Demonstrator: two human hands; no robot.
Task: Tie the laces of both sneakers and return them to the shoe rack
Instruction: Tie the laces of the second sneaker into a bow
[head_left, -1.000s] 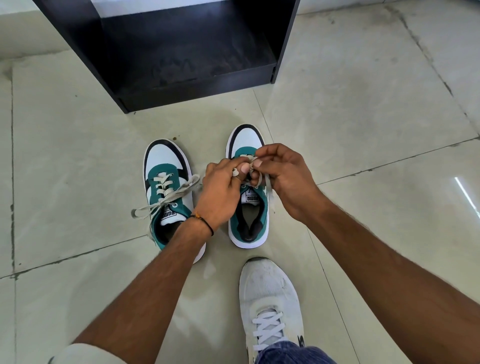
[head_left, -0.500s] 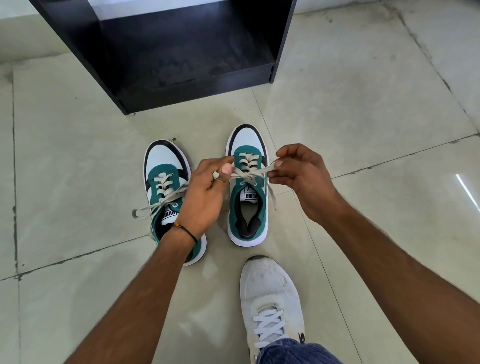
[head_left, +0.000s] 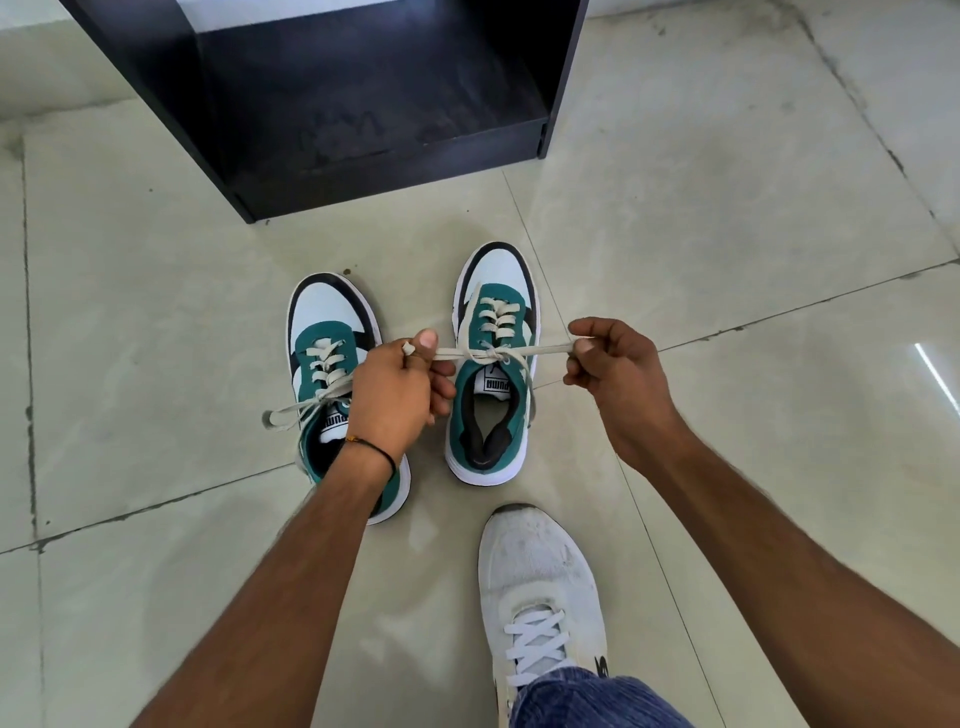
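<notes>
**Both hands pull lace taut over right sneaker, floor in front of rack**

Pale tiled floor (head_left: 727, 208), dark grout lines, some scuffs. Black shoe rack (head_left: 130, 78) stands at the top of the view; its bottom shelf shows dusty smudges. Two green-white sneakers sit side by side on the tile in front of it, toes toward the rack.

Left sneaker (head_left: 332, 317): laces (head_left: 311, 405) loose, one loop trailing onto the tile at its left. The left wrist, with a thin black band (head_left: 374, 449), covers its heel.

Right sneaker (head_left: 498, 265): lace (head_left: 496, 355) stretched sideways, knot above the tongue, midway between the hands. Left hand (head_left: 395, 395) pinches one end between thumb and forefinger. Right hand (head_left: 618, 374) pinches the other end, fingers curled. Both hands sit just off the shoe's sides.

Person's own white shoe (head_left: 540, 582) and jeans cuff (head_left: 587, 701) nearer the camera.
</notes>
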